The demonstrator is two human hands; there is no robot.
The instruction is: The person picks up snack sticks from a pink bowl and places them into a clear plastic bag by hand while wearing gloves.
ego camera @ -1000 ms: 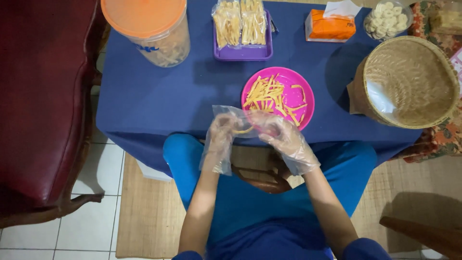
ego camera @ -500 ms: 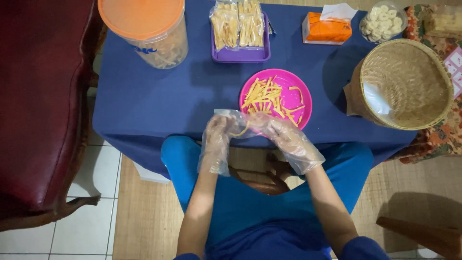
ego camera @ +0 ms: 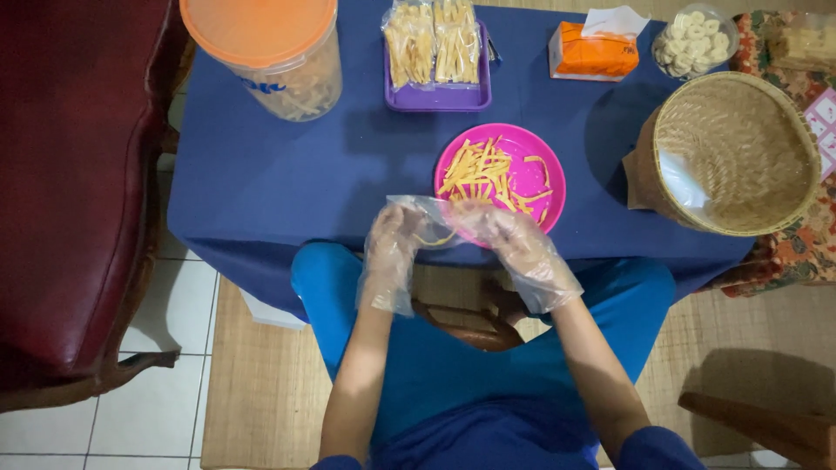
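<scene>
Both my hands wear loose clear plastic gloves. My left hand (ego camera: 392, 248) and my right hand (ego camera: 514, 244) together hold a small clear plastic bag (ego camera: 427, 218) at the near edge of the blue-clothed table (ego camera: 261, 183). A few yellow snack sticks show inside the bag. Just beyond my hands sits a round pink plate (ego camera: 531, 178) with a loose pile of yellow-orange snack sticks (ego camera: 483, 170).
A purple tray (ego camera: 440, 96) of filled clear bags stands behind the plate. A big clear jar with an orange lid (ego camera: 261, 43) is at the far left. An orange tissue box (ego camera: 592, 50), a tub of pale crackers (ego camera: 694, 36) and a woven basket (ego camera: 740, 152) lie right. A dark red chair (ego camera: 78, 191) stands left.
My hands stay at the table's near edge holding the bag; the fingers have shifted only slightly on it. The view has drifted a little.
</scene>
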